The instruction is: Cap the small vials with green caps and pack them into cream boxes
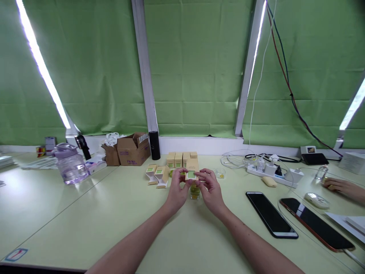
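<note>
Between my two hands is a small tan cardboard box (191, 175) with a green square on it. My left hand (178, 189) grips its left side, fingers bent round the edge. On the opposite side, my right hand (210, 189) pinches it with thumb and fingers. Just below the box, a small clear container with yellow-green contents (195, 192) stands on the table. Two opened small boxes (161, 176) lie left of my hands, flaps spread. Behind them, several similar small boxes (178, 159) stand in a group. A clear piece with a yellow spot (220, 173) lies to the right.
A power strip (269, 174) with chargers and cables sits at the right, near two phones (270, 214) (316, 222). Another person's hand (339, 187) rests at the far right. A purple water bottle (70, 163), a brown carton (133, 149) and a black cylinder (154, 145) stand at the left and back.
</note>
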The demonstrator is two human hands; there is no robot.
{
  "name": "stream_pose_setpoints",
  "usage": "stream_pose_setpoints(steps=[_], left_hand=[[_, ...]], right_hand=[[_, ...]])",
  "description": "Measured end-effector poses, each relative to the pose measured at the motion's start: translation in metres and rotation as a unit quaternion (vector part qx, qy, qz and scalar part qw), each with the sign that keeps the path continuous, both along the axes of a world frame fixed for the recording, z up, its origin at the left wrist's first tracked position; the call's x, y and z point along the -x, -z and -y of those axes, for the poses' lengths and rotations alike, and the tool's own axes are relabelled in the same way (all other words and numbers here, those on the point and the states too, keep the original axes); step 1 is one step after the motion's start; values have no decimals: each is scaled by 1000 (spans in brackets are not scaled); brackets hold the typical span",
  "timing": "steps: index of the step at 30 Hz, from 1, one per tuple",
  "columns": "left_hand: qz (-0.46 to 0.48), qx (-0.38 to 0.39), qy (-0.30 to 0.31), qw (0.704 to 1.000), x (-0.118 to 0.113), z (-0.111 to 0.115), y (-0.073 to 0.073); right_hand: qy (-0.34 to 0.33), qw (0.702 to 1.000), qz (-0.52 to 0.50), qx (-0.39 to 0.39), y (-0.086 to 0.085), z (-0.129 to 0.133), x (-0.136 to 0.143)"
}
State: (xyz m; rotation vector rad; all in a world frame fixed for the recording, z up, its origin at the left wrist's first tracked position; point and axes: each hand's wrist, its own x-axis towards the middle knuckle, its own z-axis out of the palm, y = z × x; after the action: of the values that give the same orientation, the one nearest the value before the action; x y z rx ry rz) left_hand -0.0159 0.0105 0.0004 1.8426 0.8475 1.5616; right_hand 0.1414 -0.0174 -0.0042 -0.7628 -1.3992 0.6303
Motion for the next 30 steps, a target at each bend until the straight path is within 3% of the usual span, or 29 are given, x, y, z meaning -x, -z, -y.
stream_pose_setpoints(steps=[5,12,19,24,27,30], left_hand=[[-42,-78,-35,995,0,4,-1],[-88,-100,-86,987,2,10,-5],[-72,-96,-72,990,2,10,-7],[-37,-50,-72,995,5,1,-1],[3,4,-69,998,5,-2,-2],[42,10,-69,997,5,-3,-6]], right_hand=[[10,1000,7,-8,2,1,1],[41,997,58,-33,5,-2,0],[64,984,142,-87,3,6,0],[46,961,215,-166,-8,18,2],[20,949,254,-184,-11,23,3],[0,943,273,-190,-9,22,3]])
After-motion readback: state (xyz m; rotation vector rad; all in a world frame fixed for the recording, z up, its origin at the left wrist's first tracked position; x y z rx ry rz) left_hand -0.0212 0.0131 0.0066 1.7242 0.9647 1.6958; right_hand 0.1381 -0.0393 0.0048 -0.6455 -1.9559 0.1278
